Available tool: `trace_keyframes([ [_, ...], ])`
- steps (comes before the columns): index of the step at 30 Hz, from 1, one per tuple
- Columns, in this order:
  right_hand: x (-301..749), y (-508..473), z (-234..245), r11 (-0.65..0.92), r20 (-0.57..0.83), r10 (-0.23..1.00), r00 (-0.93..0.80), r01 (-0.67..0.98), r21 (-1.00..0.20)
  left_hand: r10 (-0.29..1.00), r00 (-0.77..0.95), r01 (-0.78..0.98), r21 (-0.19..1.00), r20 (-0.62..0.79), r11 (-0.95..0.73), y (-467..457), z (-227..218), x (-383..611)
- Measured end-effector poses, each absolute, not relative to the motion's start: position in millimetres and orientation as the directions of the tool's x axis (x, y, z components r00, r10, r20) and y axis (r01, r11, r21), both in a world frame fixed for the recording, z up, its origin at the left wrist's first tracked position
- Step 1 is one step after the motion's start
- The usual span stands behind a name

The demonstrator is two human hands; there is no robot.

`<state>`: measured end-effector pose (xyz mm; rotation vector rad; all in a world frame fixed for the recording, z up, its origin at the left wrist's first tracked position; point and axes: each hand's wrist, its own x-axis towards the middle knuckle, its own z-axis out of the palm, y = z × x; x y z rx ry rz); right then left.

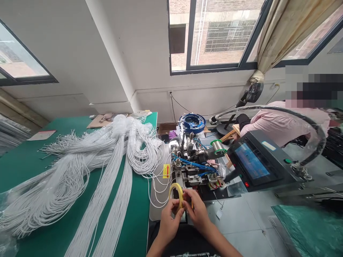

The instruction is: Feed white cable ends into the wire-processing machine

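A thin roll of yellow tape [180, 194] stands upright between my hands, close in front of my body. My left hand [170, 218] is closed, pinching the roll's lower edge between thumb and fingers. From the other side, my right hand [196, 210] grips the roll's right edge with thumb and bent fingers. A small orange-yellow piece shows by the right fingers; I cannot tell whether it is tape. Just beyond the roll is a bench machine [191, 157] with metal blocks and blue air tubes.
Bundles of white cables [107, 185] cover much of the green table [139, 217] at left. A touchscreen panel [252, 162] stands at right, near a solder wire spool [218, 147]. Behind are a blue bowl feeder [192, 122], a fan [254, 92] and a person in a pink top [281, 123].
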<state>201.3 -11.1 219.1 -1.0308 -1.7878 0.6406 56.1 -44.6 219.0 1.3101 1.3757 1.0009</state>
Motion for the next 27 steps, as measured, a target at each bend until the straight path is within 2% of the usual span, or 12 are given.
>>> trace_keyframes([
  [10,206.7,-3.4,217.9,0.499,0.433,0.865,-0.254,0.349,-0.793,0.996,0.054,0.273,0.960,-0.073,0.056,-44.4,222.1,58.2],
  [16,205.1,-3.8,220.5,0.496,0.414,0.859,-0.300,0.296,-0.816,0.997,-0.026,0.244,0.967,-0.070,0.074,-44.0,218.0,62.3],
  [21,206.4,-5.6,218.5,0.423,0.360,0.904,-0.230,0.360,-0.831,0.988,-0.111,0.177,0.976,-0.108,0.127,-42.2,215.3,57.8],
  [27,204.5,-2.5,220.7,0.407,0.299,0.900,-0.316,0.368,-0.836,0.989,-0.069,0.185,0.973,-0.129,0.140,-46.1,218.6,56.5],
])
